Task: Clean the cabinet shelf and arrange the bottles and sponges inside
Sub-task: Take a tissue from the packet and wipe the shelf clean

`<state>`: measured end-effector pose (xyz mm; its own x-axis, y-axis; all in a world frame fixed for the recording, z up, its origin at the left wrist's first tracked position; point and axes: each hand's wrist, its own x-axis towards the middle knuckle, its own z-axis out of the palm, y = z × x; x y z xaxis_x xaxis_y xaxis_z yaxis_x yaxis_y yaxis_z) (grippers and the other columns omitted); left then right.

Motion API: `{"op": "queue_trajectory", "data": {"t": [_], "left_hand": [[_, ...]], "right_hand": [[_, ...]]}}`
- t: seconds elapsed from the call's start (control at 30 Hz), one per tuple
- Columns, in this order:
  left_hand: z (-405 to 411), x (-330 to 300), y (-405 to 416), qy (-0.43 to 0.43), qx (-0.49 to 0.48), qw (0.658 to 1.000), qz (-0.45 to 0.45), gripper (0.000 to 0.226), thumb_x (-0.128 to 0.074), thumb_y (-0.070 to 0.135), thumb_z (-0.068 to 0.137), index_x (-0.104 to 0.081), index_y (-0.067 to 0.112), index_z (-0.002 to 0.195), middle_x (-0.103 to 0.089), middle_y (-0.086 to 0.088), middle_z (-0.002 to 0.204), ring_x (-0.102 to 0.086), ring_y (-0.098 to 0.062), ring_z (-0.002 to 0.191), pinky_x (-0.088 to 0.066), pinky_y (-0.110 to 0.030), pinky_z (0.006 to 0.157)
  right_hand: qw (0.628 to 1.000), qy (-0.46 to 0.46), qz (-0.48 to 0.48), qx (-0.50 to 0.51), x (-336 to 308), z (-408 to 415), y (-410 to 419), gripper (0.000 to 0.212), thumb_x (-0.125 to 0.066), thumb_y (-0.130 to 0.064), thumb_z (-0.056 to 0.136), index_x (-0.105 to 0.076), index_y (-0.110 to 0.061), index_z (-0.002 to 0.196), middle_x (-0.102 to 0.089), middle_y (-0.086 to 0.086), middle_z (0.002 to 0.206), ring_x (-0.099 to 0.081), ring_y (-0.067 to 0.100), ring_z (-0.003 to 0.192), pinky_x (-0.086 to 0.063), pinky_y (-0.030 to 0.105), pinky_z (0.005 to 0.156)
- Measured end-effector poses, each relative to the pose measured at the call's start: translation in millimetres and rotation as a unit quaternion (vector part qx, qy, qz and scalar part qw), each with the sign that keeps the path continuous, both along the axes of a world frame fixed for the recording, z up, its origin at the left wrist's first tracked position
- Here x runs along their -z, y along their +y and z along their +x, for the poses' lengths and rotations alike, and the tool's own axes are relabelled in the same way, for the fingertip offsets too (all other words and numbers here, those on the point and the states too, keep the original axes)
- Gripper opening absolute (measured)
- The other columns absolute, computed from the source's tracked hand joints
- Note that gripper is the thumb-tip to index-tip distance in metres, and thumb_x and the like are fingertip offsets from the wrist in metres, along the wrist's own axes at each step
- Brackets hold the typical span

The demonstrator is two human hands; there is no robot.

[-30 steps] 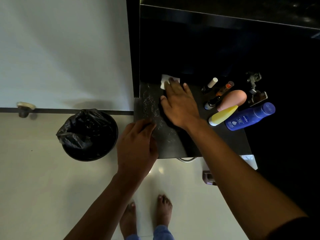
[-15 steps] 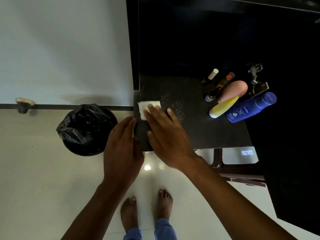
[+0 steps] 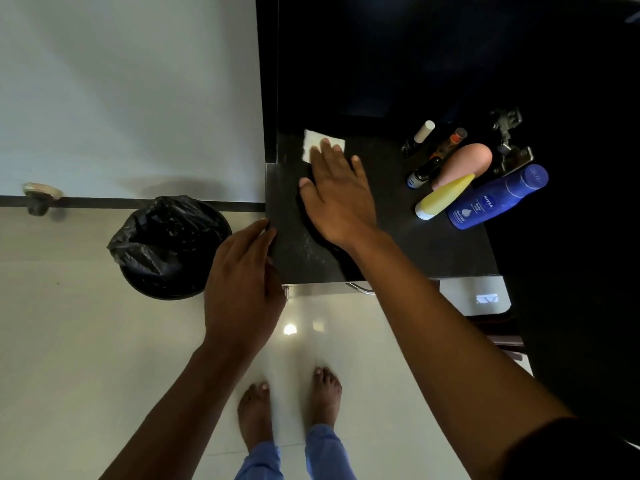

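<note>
My right hand [image 3: 337,199] lies flat on the black cabinet shelf [image 3: 398,247], pressing a white tissue [image 3: 313,142] whose far edge shows past my fingertips. My left hand [image 3: 242,289] is cupped at the shelf's front left edge, fingers together, with nothing visible in it. White specks lie on the shelf between my hands. At the shelf's right side lie a blue Nivea bottle [image 3: 498,197], a yellow bottle [image 3: 445,195], a peach sponge [image 3: 465,161] and three small bottles [image 3: 424,131].
A round bin with a black bag [image 3: 169,247] stands on the pale floor left of the shelf. A metal hinge [image 3: 509,140] sits behind the bottles. A white wall is at upper left. My bare feet [image 3: 291,407] are below.
My right hand slid the tissue from the shelf's front left corner back toward the rear. My left hand stayed near the front left edge.
</note>
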<state>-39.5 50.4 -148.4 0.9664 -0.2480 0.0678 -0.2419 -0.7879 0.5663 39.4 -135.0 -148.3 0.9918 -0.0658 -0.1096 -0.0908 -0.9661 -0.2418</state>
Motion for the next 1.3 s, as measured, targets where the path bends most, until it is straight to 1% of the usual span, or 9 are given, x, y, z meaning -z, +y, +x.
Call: {"op": "queue_trajectory", "data": {"t": [0.1, 0.23, 0.43, 0.57, 0.7, 0.87, 1.03, 1.17, 1.3], "left_hand": [[0.7, 0.3, -0.1, -0.005, 0.003, 1.0, -0.009, 0.065, -0.031, 0.033, 0.09, -0.061, 0.007, 0.141, -0.061, -0.011, 0.145, -0.054, -0.027, 0.136, -0.036, -0.037, 0.119], [-0.1, 2.5, 3.0, -0.008, 0.011, 1.0, 0.001, 0.063, -0.03, 0.034, 0.094, -0.06, 0.009, 0.142, -0.06, -0.01, 0.147, -0.054, -0.025, 0.137, -0.032, -0.031, 0.117], [-4.8, 5.6, 5.2, -0.013, 0.024, 0.999, 0.037, 0.061, -0.031, 0.031, 0.095, -0.056, 0.01, 0.147, -0.054, -0.008, 0.154, -0.054, -0.026, 0.137, -0.044, -0.042, 0.115], [-5.1, 9.6, 7.4, -0.016, 0.026, 0.999, 0.04, 0.056, -0.033, 0.028, 0.099, -0.052, 0.011, 0.15, -0.05, -0.006, 0.158, -0.051, -0.025, 0.14, -0.041, -0.043, 0.118], [-7.3, 13.7, 6.3, -0.02, 0.022, 0.999, 0.037, 0.052, -0.038, 0.022, 0.102, -0.05, 0.011, 0.151, -0.048, -0.005, 0.159, -0.05, -0.024, 0.141, -0.033, -0.034, 0.121], [-9.9, 12.9, 4.2, -0.023, 0.02, 0.999, 0.032, 0.055, -0.033, 0.024, 0.101, -0.05, 0.009, 0.151, -0.048, -0.007, 0.159, -0.05, -0.024, 0.141, -0.029, -0.029, 0.119], [-12.2, 15.9, 6.0, -0.038, 0.03, 0.998, 0.034, 0.054, -0.032, 0.03, 0.104, -0.051, 0.01, 0.15, -0.05, -0.009, 0.157, -0.054, -0.026, 0.137, -0.039, -0.038, 0.114], [-11.8, 16.1, 7.2, -0.031, 0.028, 0.998, 0.049, 0.053, -0.039, 0.023, 0.103, -0.047, 0.012, 0.154, -0.046, -0.006, 0.16, -0.051, -0.024, 0.141, -0.039, -0.04, 0.117], [-12.0, 17.8, 8.0, -0.028, 0.028, 0.998, 0.052, 0.053, -0.04, 0.022, 0.102, -0.046, 0.012, 0.154, -0.044, -0.005, 0.161, -0.05, -0.025, 0.14, -0.039, -0.039, 0.116]], "right_hand": [[1.0, -0.005, -0.01, -0.023, 3.9, 0.4, 16.2, 0.062, -0.024, -0.043, 0.11, -0.016, -0.014, 0.165, -0.01, 0.007, 0.174, -0.004, 0.02, 0.161, 0.0, 0.045, 0.131], [0.997, -0.032, 0.001, -0.069, 7.5, -40.6, 26.7, 0.062, -0.027, -0.041, 0.108, -0.027, -0.012, 0.162, -0.023, 0.009, 0.171, -0.016, 0.022, 0.16, -0.006, 0.048, 0.131], [0.998, 0.013, -0.039, -0.054, 1.5, -113.4, 14.7, 0.062, -0.018, -0.045, 0.111, -0.018, -0.016, 0.165, -0.015, 0.004, 0.173, -0.009, 0.018, 0.161, -0.007, 0.046, 0.131], [0.998, -0.006, -0.065, 0.014, -1.1, -97.5, -12.3, 0.065, -0.015, -0.045, 0.109, -0.025, -0.011, 0.163, -0.022, 0.011, 0.172, -0.016, 0.023, 0.16, -0.008, 0.046, 0.131], [0.997, 0.0, -0.051, 0.054, 0.7, -49.5, -17.0, 0.07, -0.016, -0.049, 0.107, -0.023, -0.008, 0.163, -0.019, 0.014, 0.172, -0.013, 0.026, 0.161, -0.004, 0.045, 0.131], [0.999, -0.008, -0.035, 0.007, 3.0, -28.9, 7.5, 0.066, -0.02, -0.048, 0.11, -0.022, -0.01, 0.163, -0.017, 0.012, 0.173, -0.011, 0.025, 0.161, -0.004, 0.045, 0.131], [0.999, -0.024, 0.0, -0.047, 4.6, -94.8, 25.1, 0.063, -0.026, -0.045, 0.11, -0.027, -0.01, 0.162, -0.024, 0.011, 0.171, -0.018, 0.025, 0.16, -0.011, 0.045, 0.131], [0.998, 0.021, -0.057, 0.034, 1.6, -118.5, -3.0, 0.066, -0.011, -0.048, 0.108, -0.014, -0.013, 0.165, -0.012, 0.007, 0.174, -0.005, 0.019, 0.161, -0.003, 0.042, 0.131], [0.994, 0.002, -0.043, 0.098, -1.9, -119.3, -7.1, 0.07, -0.01, -0.048, 0.106, -0.022, -0.01, 0.164, -0.018, 0.01, 0.172, -0.011, 0.022, 0.161, -0.004, 0.041, 0.132]]}}
